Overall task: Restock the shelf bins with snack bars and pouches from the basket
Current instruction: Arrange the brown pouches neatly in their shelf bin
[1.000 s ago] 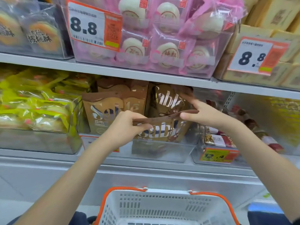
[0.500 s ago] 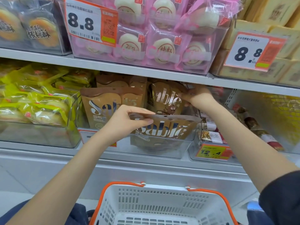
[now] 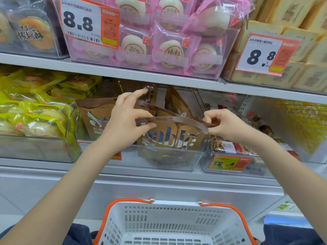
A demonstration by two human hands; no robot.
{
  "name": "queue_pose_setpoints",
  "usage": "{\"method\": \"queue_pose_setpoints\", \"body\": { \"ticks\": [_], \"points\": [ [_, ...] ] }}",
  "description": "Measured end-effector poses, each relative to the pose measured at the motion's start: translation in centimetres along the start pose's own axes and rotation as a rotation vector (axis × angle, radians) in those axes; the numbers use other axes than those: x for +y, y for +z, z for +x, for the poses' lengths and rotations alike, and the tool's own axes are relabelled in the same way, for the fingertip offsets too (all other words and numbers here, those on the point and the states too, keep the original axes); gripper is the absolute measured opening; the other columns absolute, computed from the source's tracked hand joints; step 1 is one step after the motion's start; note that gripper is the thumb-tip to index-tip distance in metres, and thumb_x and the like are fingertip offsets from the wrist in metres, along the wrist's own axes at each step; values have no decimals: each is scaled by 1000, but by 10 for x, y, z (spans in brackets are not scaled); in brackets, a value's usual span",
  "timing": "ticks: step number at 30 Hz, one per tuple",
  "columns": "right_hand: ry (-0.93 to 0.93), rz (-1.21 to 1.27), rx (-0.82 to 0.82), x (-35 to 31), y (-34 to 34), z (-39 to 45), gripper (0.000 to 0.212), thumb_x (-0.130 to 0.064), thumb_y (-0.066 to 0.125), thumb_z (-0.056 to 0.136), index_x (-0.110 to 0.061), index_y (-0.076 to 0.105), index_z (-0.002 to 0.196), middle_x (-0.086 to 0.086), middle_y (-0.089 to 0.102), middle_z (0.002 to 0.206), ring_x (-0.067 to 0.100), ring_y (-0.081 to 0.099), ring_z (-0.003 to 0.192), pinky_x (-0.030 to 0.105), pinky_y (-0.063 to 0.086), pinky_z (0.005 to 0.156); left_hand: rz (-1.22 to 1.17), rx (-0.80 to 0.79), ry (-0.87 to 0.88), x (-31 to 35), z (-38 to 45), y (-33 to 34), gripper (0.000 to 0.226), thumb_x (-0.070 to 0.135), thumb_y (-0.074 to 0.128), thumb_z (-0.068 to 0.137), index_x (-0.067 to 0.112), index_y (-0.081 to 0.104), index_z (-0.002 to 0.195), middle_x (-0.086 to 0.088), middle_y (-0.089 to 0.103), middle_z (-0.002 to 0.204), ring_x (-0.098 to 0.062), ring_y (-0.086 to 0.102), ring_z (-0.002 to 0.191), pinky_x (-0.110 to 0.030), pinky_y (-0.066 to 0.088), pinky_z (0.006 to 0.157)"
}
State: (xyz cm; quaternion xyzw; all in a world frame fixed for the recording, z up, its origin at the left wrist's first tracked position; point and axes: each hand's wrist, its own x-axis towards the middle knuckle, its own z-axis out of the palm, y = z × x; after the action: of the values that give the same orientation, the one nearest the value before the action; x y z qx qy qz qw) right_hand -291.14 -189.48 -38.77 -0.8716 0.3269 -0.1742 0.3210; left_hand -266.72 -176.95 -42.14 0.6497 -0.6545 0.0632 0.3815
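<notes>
The shelf (image 3: 159, 76) carries a row of clear bins, and the one that matters is the middle clear bin (image 3: 169, 161), already lined at its back and left with brown pouches (image 3: 95, 119). To its left sit yellow-wrapped cakes (image 3: 35, 106), to its right a smaller bin of bars (image 3: 230, 149) behind an orange price tag (image 3: 228, 162). Below, the white basket (image 3: 177, 218) with its orange rim waits close to the body; the part of it in view holds nothing. The front pouch (image 3: 169, 138) stands in the bin with its lower half behind the clear wall, and both hands are on its dark top seal — the left hand (image 3: 123, 124) pinching the left end between thumb and fingers, index finger raised, the right hand (image 3: 228, 124) curled and pinching the right corner. The step looks like seating and squaring this pouch. To do it well, press the base flat to the bin floor, keep the label facing out, and draw the seal straight so the pouch stands upright rather than leaning on the ones behind — then let go gently.
</notes>
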Motion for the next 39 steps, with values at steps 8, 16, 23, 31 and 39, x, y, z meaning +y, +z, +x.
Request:
{"method": "queue_pose_setpoints", "body": {
  "ticks": [8,16,23,31,39],
  "points": [
    [129,215,-105,-3,-20,10,28,-11,63,87,-7,41,72,17,58,62,8,59,42,16,35,34,98,-198,32,5,8,-5,14,33,59,90,18,58,88,8,56,79,-15,48,86,-35,39,76],
    [268,-18,20,-20,-11,37,31,-19,67,89,-14,53,117,7,63,60,5,51,32,12,39,36,130,-331,-73,11,8,-4,17,37,51,93,31,37,85,3,39,82,-23,45,94,-34,42,80],
    [448,95,-2,-28,9,87,74,-35,71,84,-24,30,146,17,66,107,8,66,46,17,51,42,136,-242,-14,18,-2,-9,10,33,48,96,25,44,99,13,31,78,-6,29,74,-27,27,79],
    [168,-325,-531,-31,20,99,93,-28,74,82,-42,11,149,1,29,154,13,49,115,27,42,96,156,-269,-19,14,-3,-9,25,33,45,98,33,55,121,10,35,85,-8,24,80,-26,25,82],
    [-27,-416,-589,-29,34,109,65,-45,59,90,-38,28,147,-15,26,154,6,26,139,19,19,107,222,-300,-20,9,-14,-11,26,35,45,96,41,54,121,5,39,94,-19,44,94,-28,33,83]
  ]
}}
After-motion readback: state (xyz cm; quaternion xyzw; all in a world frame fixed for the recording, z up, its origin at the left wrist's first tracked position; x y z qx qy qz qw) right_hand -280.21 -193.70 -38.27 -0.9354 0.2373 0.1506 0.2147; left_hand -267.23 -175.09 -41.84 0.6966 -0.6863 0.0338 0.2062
